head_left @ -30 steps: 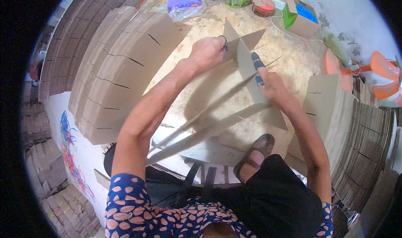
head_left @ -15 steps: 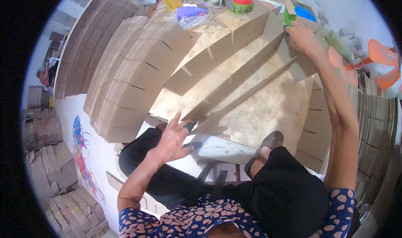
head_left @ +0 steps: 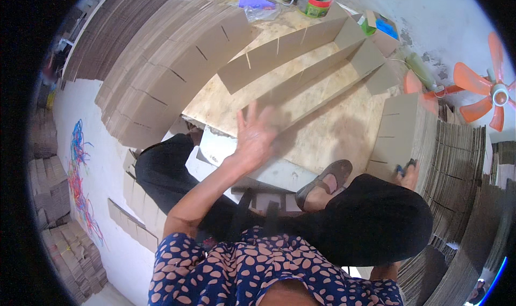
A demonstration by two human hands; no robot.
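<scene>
Upright cardboard strips stand on a wooden board (head_left: 333, 128), joined to crosswise pieces at the far right end. My left hand (head_left: 257, 136) is over the near-left end of a long cardboard strip (head_left: 306, 85), its blurred fingers spread; whether it touches the strip I cannot tell. Down on the right, my right hand (head_left: 409, 174) rests at a stack of slotted cardboard sheets (head_left: 395, 136). Dark covers show on its fingertips, which are a little apart; my knee hides part of the hand and the forearm.
Tall piles of slotted cardboard (head_left: 177, 64) flank the board's left side. At the back are a round tub (head_left: 314, 6), a purple item in plastic (head_left: 257, 4) and a small box (head_left: 382, 31). An orange fan (head_left: 478, 91) stands right. Coloured strings (head_left: 78, 177) lie left.
My right hand has left the far corner of the cardboard strips and come down to the right-hand stack. My left hand has moved forward and right, toward the strips. The view has shifted.
</scene>
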